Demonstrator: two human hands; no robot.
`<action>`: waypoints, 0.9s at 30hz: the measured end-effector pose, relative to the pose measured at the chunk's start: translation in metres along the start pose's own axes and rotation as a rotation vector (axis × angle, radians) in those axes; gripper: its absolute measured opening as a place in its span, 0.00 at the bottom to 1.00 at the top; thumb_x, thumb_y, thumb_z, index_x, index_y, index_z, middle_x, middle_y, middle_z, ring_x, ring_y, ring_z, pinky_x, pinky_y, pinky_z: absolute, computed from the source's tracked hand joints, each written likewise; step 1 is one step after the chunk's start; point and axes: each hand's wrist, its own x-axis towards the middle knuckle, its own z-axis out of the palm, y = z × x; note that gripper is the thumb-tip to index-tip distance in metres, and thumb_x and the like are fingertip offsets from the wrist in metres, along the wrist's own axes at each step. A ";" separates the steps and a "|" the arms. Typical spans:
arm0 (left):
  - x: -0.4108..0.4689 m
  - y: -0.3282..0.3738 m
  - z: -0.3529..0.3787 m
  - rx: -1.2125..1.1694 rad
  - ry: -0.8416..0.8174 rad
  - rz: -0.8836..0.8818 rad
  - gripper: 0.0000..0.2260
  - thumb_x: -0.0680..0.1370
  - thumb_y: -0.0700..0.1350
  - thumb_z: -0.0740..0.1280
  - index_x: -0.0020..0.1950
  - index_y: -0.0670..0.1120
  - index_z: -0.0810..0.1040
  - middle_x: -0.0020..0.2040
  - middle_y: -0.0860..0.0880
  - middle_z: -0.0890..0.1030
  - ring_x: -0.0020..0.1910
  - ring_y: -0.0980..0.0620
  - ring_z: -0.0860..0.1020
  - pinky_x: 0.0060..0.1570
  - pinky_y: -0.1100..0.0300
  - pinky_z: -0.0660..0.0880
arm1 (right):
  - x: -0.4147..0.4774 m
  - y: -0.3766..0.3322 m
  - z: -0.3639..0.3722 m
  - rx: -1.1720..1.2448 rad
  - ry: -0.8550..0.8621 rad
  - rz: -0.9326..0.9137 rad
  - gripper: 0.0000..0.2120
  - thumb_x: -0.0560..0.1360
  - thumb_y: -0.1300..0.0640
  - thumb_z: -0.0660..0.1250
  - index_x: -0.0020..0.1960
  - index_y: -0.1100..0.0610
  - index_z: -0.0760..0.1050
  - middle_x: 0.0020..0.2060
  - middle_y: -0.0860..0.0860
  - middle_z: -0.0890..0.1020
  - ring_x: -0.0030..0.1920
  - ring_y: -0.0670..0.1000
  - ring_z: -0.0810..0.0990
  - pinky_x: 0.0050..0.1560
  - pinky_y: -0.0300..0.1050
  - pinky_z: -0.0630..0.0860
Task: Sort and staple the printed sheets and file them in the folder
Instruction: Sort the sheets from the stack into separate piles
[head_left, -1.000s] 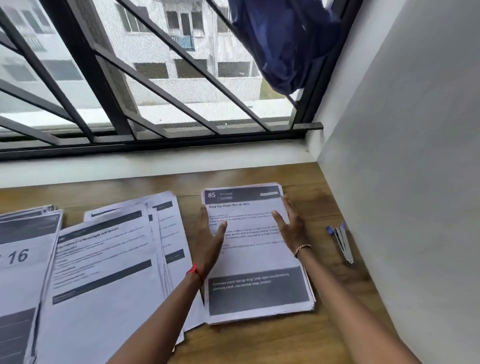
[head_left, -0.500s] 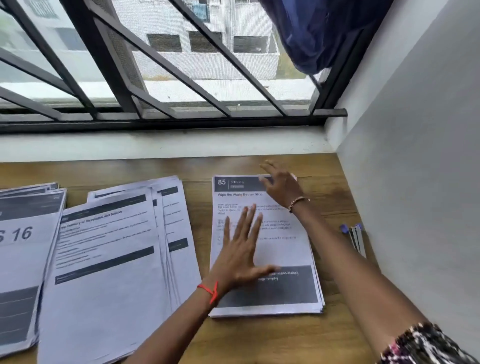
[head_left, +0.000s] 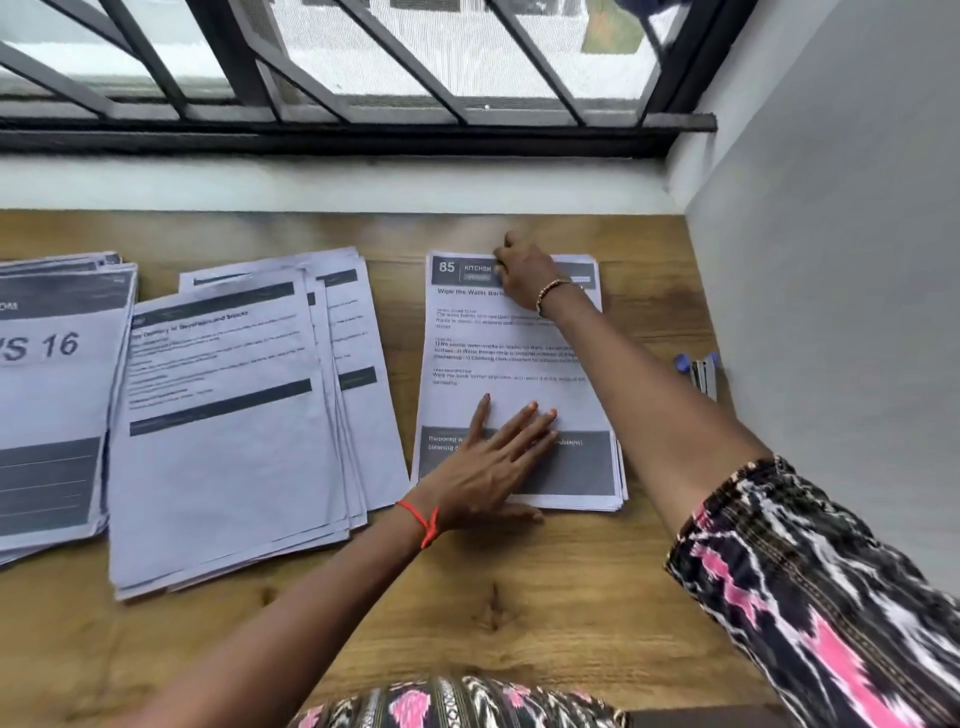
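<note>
85 stack (head_left: 519, 358) ctr-right on desk (head_left: 519, 597) | L hand (head_left: 493, 467) flat, pressing its near end | R hand (head_left: 524, 275) at far edge (grip unclear) | stapler (head_left: 702, 371) to right, nearer R hand

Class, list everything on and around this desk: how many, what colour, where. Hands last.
85 KITCHEN stack: one, white with dark grey bands, right of centre.
fanned stack: one, white and grey, centre-left.
16 stack: one, white and grey, far left.
stapler: one, blue and silver, far right.
table: one, brown wood, under everything.
window grille: one, black, behind the table.
wall: one, grey, right.
left hand: one, flat on the 85 KITCHEN stack's lower half.
right hand: one, at that stack's top edge, fingers hidden.
</note>
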 end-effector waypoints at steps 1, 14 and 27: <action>0.000 0.000 0.001 0.002 -0.010 -0.001 0.40 0.74 0.69 0.49 0.76 0.41 0.57 0.76 0.43 0.57 0.76 0.44 0.53 0.66 0.34 0.49 | 0.001 0.001 0.001 -0.013 0.004 -0.014 0.14 0.80 0.61 0.54 0.55 0.68 0.74 0.58 0.61 0.71 0.57 0.59 0.73 0.56 0.47 0.70; 0.014 -0.036 -0.033 -0.644 0.392 -0.432 0.44 0.71 0.71 0.56 0.77 0.46 0.49 0.78 0.50 0.46 0.76 0.55 0.43 0.74 0.54 0.38 | -0.056 0.039 -0.009 0.738 0.464 0.281 0.28 0.75 0.45 0.59 0.70 0.60 0.66 0.70 0.55 0.69 0.71 0.53 0.66 0.65 0.35 0.61; 0.051 -0.127 -0.060 -1.392 0.623 -0.889 0.40 0.71 0.58 0.63 0.77 0.42 0.52 0.78 0.45 0.53 0.76 0.52 0.53 0.75 0.53 0.52 | -0.085 0.062 0.004 1.151 0.531 0.421 0.31 0.75 0.48 0.59 0.73 0.63 0.59 0.72 0.57 0.63 0.72 0.50 0.63 0.73 0.44 0.59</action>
